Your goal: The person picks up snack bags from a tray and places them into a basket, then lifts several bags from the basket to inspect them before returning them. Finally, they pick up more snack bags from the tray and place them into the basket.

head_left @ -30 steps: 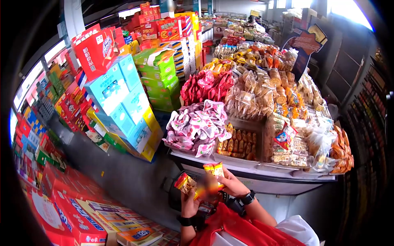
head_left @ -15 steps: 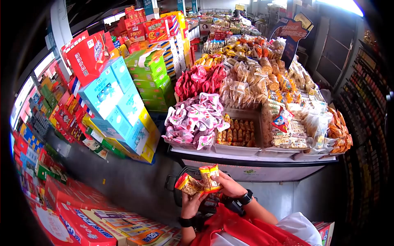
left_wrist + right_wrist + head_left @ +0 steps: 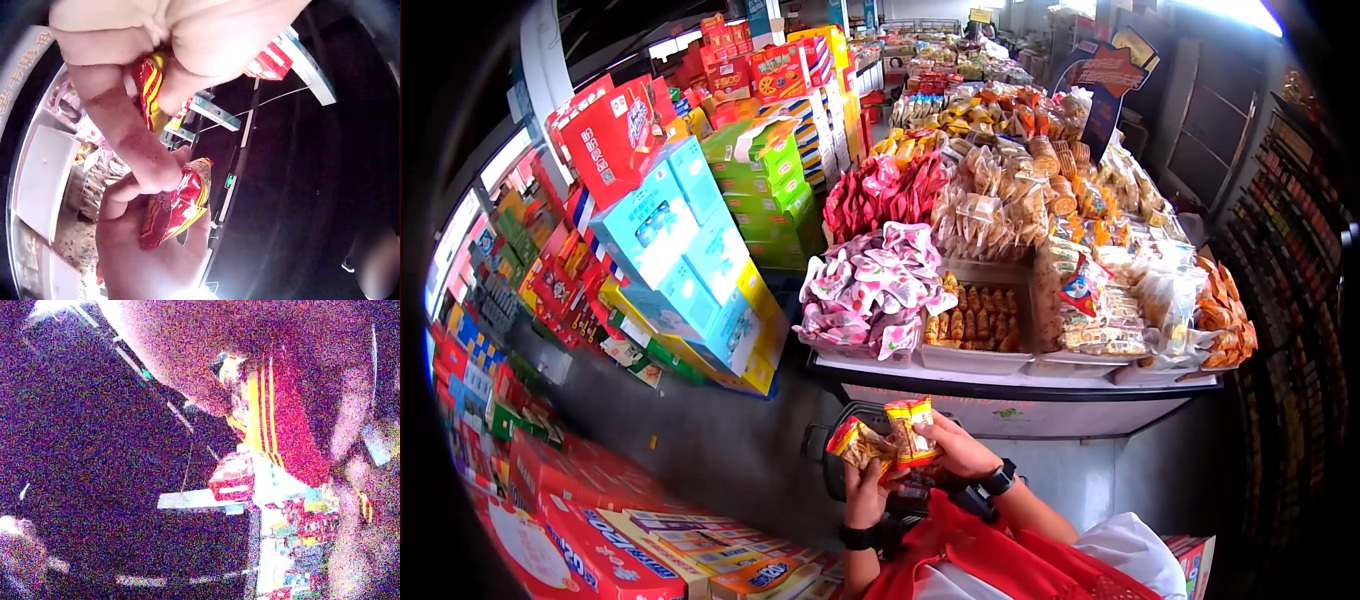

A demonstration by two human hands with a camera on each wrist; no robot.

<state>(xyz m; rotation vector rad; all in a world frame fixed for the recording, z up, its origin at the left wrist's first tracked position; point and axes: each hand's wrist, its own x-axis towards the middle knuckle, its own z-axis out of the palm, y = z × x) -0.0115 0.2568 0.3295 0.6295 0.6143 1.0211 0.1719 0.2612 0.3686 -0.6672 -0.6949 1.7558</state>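
Observation:
My left hand (image 3: 864, 497) pinches a small red-and-yellow snack packet (image 3: 858, 443), tilted left; brown bits show through its clear side. In my right hand (image 3: 963, 452) is a matching packet (image 3: 912, 432), more upright, with the thumb on its front. The two packets meet side by side in front of my chest. The left wrist view has the left packet (image 3: 149, 90) between the near fingers and the right hand's packet (image 3: 178, 209) below. Heavy noise fills the right wrist view, where the red packet with yellow stripes (image 3: 290, 422) shows beneath the hand.
Ahead, a display counter (image 3: 900, 375) bears pink-and-white packets (image 3: 870, 290), a tray of wrapped snacks (image 3: 980, 315) and bagged biscuits (image 3: 990, 210). Stacked blue cartons (image 3: 655, 240) stand left; red boxes (image 3: 600, 545) lie lower left. A dark basket-like frame (image 3: 815, 447) is below my hands.
The head view has shifted, moving the scene left and slightly up. Both hands keep their packets; the right packet came closer beside the left one and turned its clear side up.

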